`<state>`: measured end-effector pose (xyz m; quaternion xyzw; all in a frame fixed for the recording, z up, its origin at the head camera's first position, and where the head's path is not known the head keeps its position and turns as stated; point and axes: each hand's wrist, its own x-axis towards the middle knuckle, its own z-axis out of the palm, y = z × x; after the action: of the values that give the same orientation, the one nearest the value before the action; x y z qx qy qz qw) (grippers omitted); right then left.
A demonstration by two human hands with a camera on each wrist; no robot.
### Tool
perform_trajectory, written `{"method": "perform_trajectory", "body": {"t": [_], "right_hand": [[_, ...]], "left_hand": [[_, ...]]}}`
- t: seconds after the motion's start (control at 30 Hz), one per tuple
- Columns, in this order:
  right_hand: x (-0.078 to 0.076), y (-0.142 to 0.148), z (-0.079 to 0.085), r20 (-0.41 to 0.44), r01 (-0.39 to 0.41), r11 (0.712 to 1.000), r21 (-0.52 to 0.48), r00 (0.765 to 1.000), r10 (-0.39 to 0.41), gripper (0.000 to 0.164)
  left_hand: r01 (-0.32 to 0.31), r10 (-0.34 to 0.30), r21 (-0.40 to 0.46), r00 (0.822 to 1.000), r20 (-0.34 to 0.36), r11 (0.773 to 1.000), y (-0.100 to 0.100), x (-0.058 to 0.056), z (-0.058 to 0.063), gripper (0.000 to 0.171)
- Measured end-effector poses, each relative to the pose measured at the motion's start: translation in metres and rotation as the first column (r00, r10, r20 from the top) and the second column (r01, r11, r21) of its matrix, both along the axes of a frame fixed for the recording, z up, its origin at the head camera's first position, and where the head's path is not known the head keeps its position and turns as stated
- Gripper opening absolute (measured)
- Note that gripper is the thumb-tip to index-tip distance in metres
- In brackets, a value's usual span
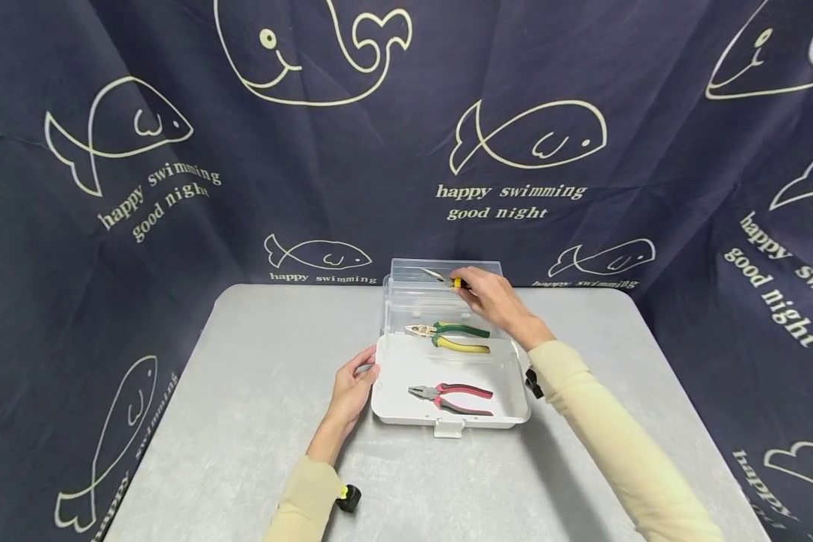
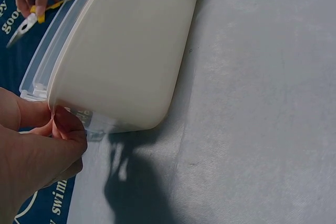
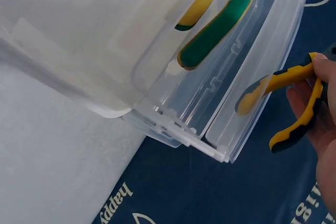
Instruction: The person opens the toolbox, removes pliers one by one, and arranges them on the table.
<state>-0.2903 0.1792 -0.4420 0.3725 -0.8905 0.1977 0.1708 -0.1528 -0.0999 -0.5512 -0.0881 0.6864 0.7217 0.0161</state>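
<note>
A white toolbox (image 1: 396, 415) stands open on the table, its clear tiered part (image 1: 400, 305) raised at the back. My left hand (image 1: 348, 388) pinches the left rim, and the left wrist view shows thumb and fingers at the box edge (image 2: 126, 51). My right hand (image 1: 494, 297) grips yellow-and-black long-nose pliers (image 3: 294, 77) by the handles, at the uppermost clear tray, jaws pointing left. Green-and-yellow combination pliers (image 1: 462, 347) lie in the lower clear tray. Red-and-grey combination pliers (image 1: 464, 389) lie on the white bottom of the box.
The grey table (image 1: 278, 346) extends around the box on both sides and in front. A dark blue curtain (image 1: 393, 165) with fish drawings hangs close behind the box and along both sides. A white latch (image 1: 449, 428) juts from the box front.
</note>
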Motion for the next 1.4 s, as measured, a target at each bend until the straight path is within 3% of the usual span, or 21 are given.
{"method": "perform_trajectory", "body": {"t": [0.23,0.47,0.67,0.87,0.97,1.17,1.4], "right_hand": [[0.004,0.015,0.006,0.028,0.052,0.982,-0.179,0.998,-0.048,0.024],[0.007,0.029,0.011,0.151,0.131,0.906,-0.403,0.986,-0.075,0.017],[0.013,0.039,0.012,0.292,0.281,0.856,-0.434,0.943,-0.161,0.021],[0.018,0.053,0.011,0.416,0.381,0.802,-0.461,0.891,-0.184,0.028],[0.019,0.063,0.007,0.469,0.403,0.762,-0.507,0.871,-0.148,0.031],[0.023,0.083,-0.003,0.542,0.43,0.636,-0.64,0.84,-0.022,0.034],[0.038,0.105,-0.019,0.577,0.468,0.52,-0.715,0.814,0.061,0.036]], "left_hand": [[0.006,-0.006,-0.014,1.0,0.002,1.0,-0.001,-0.001,-0.002,0.043],[0.019,-0.018,-0.019,1.0,0.01,1.0,-0.003,-0.001,-0.001,0.044],[0.03,-0.029,-0.042,0.999,0.014,0.999,-0.002,0.001,-0.001,0.044],[0.034,-0.033,-0.052,0.999,0.021,0.998,-0.001,0.0,0.001,0.044],[0.03,-0.029,-0.053,0.999,0.024,0.998,-0.001,0.0,0.001,0.043],[0.03,-0.029,-0.026,1.0,0.009,0.999,-0.002,0.001,0.002,0.044],[0.024,-0.024,-0.029,1.0,0.013,0.999,-0.002,0.0,0.0,0.043]]}}
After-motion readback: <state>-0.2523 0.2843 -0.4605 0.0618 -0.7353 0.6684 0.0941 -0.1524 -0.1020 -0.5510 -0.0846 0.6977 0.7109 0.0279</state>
